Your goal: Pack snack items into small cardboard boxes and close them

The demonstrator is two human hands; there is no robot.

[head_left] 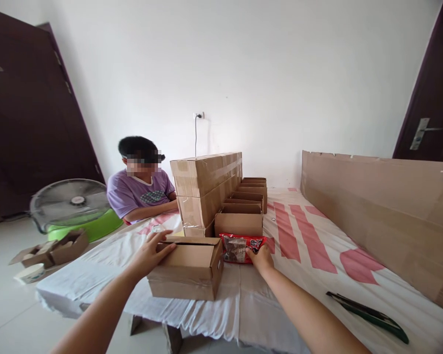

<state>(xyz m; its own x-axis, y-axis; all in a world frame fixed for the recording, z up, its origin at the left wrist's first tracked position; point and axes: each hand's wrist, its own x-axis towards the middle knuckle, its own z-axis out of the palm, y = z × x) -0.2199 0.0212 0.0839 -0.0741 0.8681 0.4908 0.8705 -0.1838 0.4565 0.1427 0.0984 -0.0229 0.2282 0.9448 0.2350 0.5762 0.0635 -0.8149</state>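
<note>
My left hand [152, 251] rests on the top flap of a small cardboard box [192, 270] at the near edge of the table [310, 275], fingers spread over the flap. My right hand [260, 256] grips a red snack packet [239, 247] that lies just right of that box. Behind the packet a row of several open small boxes [239, 222] runs away from me. Two long sealed cartons [206, 189] are stacked to the left of that row.
A large flat cardboard sheet [384, 216] stands along the table's right side. A dark green tool [369, 314] lies near the front right. A person in a purple shirt [142, 194] sits at the far left. A fan [70, 201] and open boxes [51, 250] are on the floor.
</note>
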